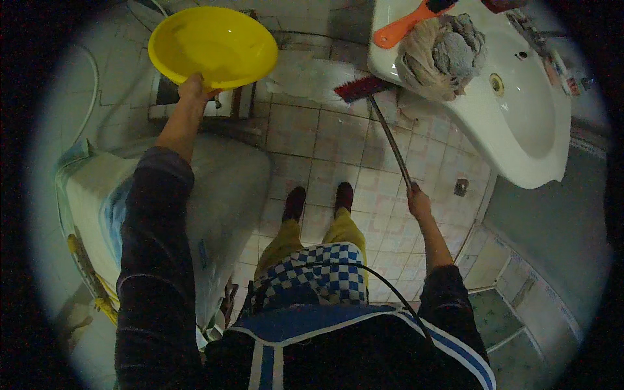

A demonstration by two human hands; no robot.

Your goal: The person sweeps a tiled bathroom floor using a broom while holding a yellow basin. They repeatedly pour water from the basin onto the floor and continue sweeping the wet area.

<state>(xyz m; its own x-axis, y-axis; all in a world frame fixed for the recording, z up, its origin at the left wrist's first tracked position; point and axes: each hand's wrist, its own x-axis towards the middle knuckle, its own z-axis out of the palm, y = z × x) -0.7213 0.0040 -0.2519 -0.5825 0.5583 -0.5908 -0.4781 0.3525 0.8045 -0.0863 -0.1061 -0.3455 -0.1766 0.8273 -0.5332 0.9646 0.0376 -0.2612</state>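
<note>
My left hand is closed on the near rim of a yellow plastic basin, held out at the far left. The basin is tilted so its inside shows; I cannot make out anything in it. My right hand grips the thin dark handle of a long-handled floor brush. Its red-bristled head is low by the tiled floor, beside the white washbasin, and partly dark in shadow. The floor looks wet near the brush head.
The white washbasin at the right carries a bundled grey cloth and an orange-handled tool. A covered washing-machine-like box stands close on the left. A pale hose runs along the left wall. A floor drain lies at right.
</note>
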